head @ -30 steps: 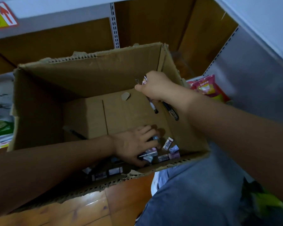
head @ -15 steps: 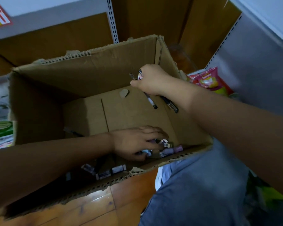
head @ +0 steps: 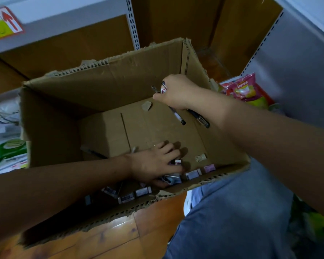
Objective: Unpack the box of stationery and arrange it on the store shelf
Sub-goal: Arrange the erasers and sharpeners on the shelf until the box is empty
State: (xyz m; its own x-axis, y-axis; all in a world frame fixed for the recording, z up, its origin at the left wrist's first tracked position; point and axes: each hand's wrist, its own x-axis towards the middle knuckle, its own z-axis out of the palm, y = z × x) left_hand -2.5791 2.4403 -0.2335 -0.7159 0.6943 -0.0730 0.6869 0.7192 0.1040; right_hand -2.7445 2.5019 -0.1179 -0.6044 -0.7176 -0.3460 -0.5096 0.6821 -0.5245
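Observation:
An open cardboard box with torn edges stands on the wooden floor in front of me. Several small wrapped erasers lie along its near inside edge. My left hand reaches down into the box and grips a few of these erasers, fingers curled over them. My right hand hovers over the box's far right corner and grips a bunch of pens, whose ends stick out below and above the fist. A loose pen lies in the box's dark left part.
A metal store shelf with a slotted upright runs across the top. Bright snack packets lie on a low shelf at the right. Paper goods and a green pack sit at the left. My knee in blue jeans is beside the box.
My left hand has shifted among the erasers and curled its fingers onto a few. My right hand keeps its hold on the pens. The view has moved slightly.

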